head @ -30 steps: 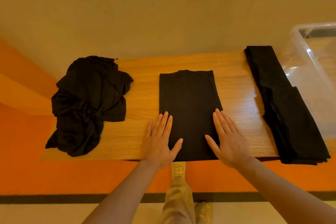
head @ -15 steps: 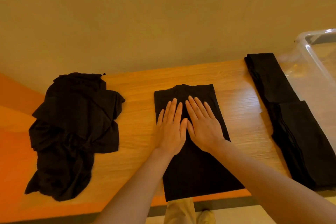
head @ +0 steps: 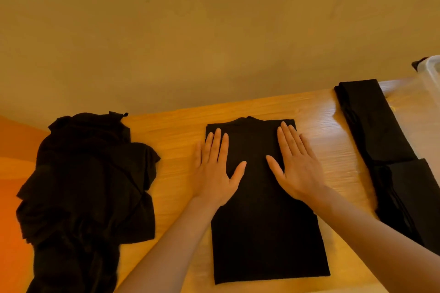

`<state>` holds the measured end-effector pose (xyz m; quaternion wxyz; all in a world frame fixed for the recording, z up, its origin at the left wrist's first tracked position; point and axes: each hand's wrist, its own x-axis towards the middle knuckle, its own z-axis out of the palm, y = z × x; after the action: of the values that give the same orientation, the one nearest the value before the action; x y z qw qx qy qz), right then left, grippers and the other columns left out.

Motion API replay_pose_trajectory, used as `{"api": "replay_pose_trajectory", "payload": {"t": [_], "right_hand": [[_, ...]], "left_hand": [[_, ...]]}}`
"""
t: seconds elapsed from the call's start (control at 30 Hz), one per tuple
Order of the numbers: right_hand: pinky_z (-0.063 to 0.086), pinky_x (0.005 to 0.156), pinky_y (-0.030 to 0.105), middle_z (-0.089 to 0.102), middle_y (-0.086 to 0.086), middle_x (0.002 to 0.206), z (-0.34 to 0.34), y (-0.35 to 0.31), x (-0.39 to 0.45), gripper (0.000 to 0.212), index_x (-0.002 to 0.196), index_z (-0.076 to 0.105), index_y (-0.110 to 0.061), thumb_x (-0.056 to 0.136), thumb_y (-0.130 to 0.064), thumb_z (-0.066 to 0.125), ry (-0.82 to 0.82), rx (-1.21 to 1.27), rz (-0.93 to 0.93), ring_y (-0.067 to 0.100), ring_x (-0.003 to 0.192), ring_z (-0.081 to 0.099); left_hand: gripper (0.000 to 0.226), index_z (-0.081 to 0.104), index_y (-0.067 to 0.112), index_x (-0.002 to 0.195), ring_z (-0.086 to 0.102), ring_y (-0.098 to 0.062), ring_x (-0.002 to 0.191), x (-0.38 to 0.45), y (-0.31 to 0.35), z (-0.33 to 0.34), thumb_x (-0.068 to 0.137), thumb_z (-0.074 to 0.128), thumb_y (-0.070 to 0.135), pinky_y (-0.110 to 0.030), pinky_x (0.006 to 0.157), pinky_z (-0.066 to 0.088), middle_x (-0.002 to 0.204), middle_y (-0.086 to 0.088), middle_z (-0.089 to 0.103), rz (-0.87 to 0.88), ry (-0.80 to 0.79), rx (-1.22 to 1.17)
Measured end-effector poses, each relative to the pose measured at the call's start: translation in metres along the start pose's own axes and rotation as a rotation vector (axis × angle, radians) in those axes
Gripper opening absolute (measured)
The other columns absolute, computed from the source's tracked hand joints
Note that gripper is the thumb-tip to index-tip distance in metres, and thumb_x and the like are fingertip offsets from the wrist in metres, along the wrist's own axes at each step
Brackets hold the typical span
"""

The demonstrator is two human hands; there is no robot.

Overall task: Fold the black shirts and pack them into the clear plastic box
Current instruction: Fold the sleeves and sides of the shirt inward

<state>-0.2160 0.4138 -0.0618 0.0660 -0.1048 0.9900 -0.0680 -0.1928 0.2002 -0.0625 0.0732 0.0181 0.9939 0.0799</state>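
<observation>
Left hand (head: 215, 169) and right hand (head: 296, 166), fingers straight, palms down, press flat on the folded black shirt (head: 262, 233) mid-bench (head: 181, 173). Clear plastic box (head: 432, 74) sits at the bench's far right corner.

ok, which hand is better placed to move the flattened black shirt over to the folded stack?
Right, probably. The right hand lies flat on the narrow-folded black shirt's right edge, nearest the stack of folded black shirts and clear plastic box. The left hand is on the far side.
</observation>
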Motion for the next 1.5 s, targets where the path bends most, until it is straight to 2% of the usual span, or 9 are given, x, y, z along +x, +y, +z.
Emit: {"api": "replay_pose_trajectory", "payload": {"t": [0.1, 0.17, 0.27, 0.57, 0.83, 0.97, 1.03, 1.17, 1.5], "right_hand": [[-0.001, 0.120, 0.036, 0.003, 0.007, 0.161, -0.004, -0.018, 0.009, 0.068, 0.153, 0.008, -0.008, 0.100, -0.051, 0.015, 0.056, 0.065, 0.006, 0.016, 0.149, -0.004], [0.003, 0.121, 0.037, 0.006, 0.003, 0.161, -0.003, -0.034, 0.023, 0.062, 0.153, 0.012, -0.013, 0.102, -0.046, 0.016, 0.058, 0.080, -0.076, 0.014, 0.149, 0.000], [0.005, 0.121, 0.038, 0.011, 0.001, 0.161, 0.001, -0.040, 0.043, 0.058, 0.153, 0.015, -0.017, 0.102, -0.044, 0.015, 0.034, 0.063, -0.130, 0.011, 0.148, 0.002], [0.000, 0.121, 0.035, 0.001, 0.001, 0.161, -0.006, 0.009, 0.055, 0.071, 0.154, 0.006, -0.013, 0.097, -0.055, 0.015, 0.033, 0.038, 0.017, 0.013, 0.148, -0.006], [-0.003, 0.121, 0.033, 0.003, 0.007, 0.161, -0.008, 0.009, 0.049, 0.069, 0.153, 0.005, -0.008, 0.099, -0.050, 0.012, 0.059, 0.037, 0.026, 0.015, 0.148, -0.006], [0.007, 0.121, 0.038, 0.010, 0.007, 0.160, -0.017, -0.022, 0.026, 0.060, 0.153, 0.016, -0.009, 0.102, -0.039, 0.026, 0.104, 0.098, -0.131, 0.016, 0.149, 0.004], [0.009, 0.121, 0.038, 0.011, 0.004, 0.161, -0.015, -0.034, 0.003, 0.058, 0.153, 0.018, -0.012, 0.102, -0.038, 0.027, 0.062, 0.089, -0.199, 0.014, 0.149, 0.003], [0.011, 0.120, 0.038, 0.013, 0.002, 0.161, 0.002, -0.027, -0.052, 0.057, 0.153, 0.019, -0.016, 0.102, -0.041, 0.026, -0.017, 0.072, -0.171, 0.014, 0.149, 0.004], [0.010, 0.120, 0.038, 0.014, 0.002, 0.161, 0.007, 0.024, -0.143, 0.059, 0.152, 0.022, -0.013, 0.101, -0.044, 0.024, 0.011, 0.061, -0.117, 0.013, 0.149, 0.005]], "left_hand": [[0.071, 0.007, 0.014, 0.153, -0.003, -0.021, 0.149, 0.011, -0.001, -0.009, 0.097, 0.008, 0.058, -0.045, 0.119, -0.003, 0.161, -0.005, 0.002, 0.001, 0.081, -0.005], [0.061, 0.016, 0.013, 0.152, 0.005, -0.019, 0.149, 0.028, 0.008, -0.012, 0.101, 0.014, 0.046, -0.044, 0.119, 0.001, 0.161, -0.005, 0.010, 0.117, 0.111, -0.039], [0.058, 0.012, 0.017, 0.153, -0.002, -0.012, 0.148, 0.056, 0.015, -0.010, 0.100, 0.007, 0.040, -0.042, 0.121, 0.001, 0.162, 0.000, 0.006, 0.209, 0.031, -0.041], [0.062, -0.003, 0.022, 0.153, -0.011, -0.013, 0.148, 0.076, -0.014, -0.009, 0.097, 0.002, 0.047, -0.043, 0.120, -0.003, 0.162, 0.004, -0.005, 0.051, 0.002, -0.020], [0.064, 0.001, 0.017, 0.154, -0.006, -0.015, 0.148, 0.070, -0.034, -0.018, 0.097, 0.000, 0.045, -0.043, 0.120, -0.005, 0.162, -0.001, 0.000, -0.041, 0.030, -0.009], [0.056, 0.017, 0.013, 0.153, 0.007, -0.018, 0.149, 0.040, 0.007, -0.032, 0.103, 0.018, 0.037, -0.044, 0.119, 0.002, 0.161, -0.004, 0.012, 0.176, 0.147, -0.091], [0.054, 0.020, 0.013, 0.153, 0.007, -0.016, 0.149, 0.008, 0.028, -0.024, 0.104, 0.021, 0.035, -0.044, 0.120, 0.008, 0.161, -0.003, 0.013, 0.273, 0.122, -0.099], [0.055, 0.023, 0.015, 0.152, 0.008, -0.014, 0.149, -0.061, 0.030, 0.006, 0.103, 0.021, 0.040, -0.044, 0.117, 0.016, 0.161, -0.001, 0.013, 0.207, -0.001, -0.079], [0.060, 0.021, 0.017, 0.153, 0.007, -0.018, 0.149, -0.136, -0.008, 0.015, 0.101, 0.022, 0.046, -0.048, 0.117, 0.015, 0.161, -0.003, 0.014, 0.063, 0.014, -0.015]]}}
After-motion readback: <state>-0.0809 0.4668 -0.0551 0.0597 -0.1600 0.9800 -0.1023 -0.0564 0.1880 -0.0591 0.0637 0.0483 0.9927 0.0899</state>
